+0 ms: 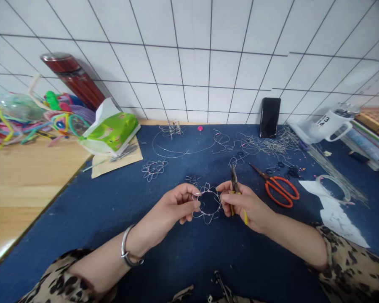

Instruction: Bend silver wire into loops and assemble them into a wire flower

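Observation:
My left hand (177, 206) pinches the left rim of a silver wire flower ring (208, 204) with small pink beads, held just above the blue mat (113, 202). My right hand (246, 204) is closed round yellow-handled pliers (234, 185), their jaws pointing up and away, while its thumb and forefinger touch the ring's right side. A silver bangle (128, 252) sits on my left wrist.
Orange-handled scissors (279, 189) lie right of my hands. A second wire flower (154, 168), loose wire loops (183, 145) and a tangle of wire scraps (265, 145) lie farther back. A black phone (269, 117), a white mug (331, 124), a green tissue pack (112, 132) and pipe cleaners (28, 120) line the wall.

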Available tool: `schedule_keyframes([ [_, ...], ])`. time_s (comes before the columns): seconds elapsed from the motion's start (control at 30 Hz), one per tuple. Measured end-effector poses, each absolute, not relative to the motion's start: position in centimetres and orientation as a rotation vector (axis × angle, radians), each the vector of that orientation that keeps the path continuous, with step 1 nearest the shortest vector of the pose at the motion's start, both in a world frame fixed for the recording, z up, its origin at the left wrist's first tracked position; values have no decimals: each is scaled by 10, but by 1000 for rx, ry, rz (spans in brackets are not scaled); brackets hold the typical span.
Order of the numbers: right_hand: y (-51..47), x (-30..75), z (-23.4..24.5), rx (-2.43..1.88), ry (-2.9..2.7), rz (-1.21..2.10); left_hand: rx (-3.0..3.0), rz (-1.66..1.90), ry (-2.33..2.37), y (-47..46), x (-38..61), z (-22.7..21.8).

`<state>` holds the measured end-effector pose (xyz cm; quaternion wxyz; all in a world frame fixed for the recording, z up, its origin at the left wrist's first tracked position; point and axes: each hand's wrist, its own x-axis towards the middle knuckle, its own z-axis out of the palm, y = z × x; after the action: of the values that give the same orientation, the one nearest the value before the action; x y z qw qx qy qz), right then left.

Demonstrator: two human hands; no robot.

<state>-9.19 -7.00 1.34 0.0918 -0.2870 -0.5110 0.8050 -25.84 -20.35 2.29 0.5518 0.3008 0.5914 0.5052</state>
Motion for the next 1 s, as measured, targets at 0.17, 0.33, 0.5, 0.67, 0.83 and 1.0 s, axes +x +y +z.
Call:
schedule_keyframes([
  [0.17, -70, -91, 13, -852, -1550, 2395, 688, 1236, 1406, -203, -259, 20],
  [0.33, -67, -91, 16, -863, -1683, 2324, 645, 1354, 1422, -204, -272, 28],
  [0.5, -59, -90, 25, -854, -2326, 1789, 581, 1654, 1400, -205, -293, 38],
  [0.67, -51, -89, 26, -486, -2912, 623, 536, 1725, 1361, -204, -298, 37],
  [0.83, -47, -89, 19, -338, -3005, -10, 570, 1652, 1372, -203, -295, 29],
  [1.0, -44, -89, 11, -281, -2973, -66, 602, 1643, 1390, -199, -299, 22],
])
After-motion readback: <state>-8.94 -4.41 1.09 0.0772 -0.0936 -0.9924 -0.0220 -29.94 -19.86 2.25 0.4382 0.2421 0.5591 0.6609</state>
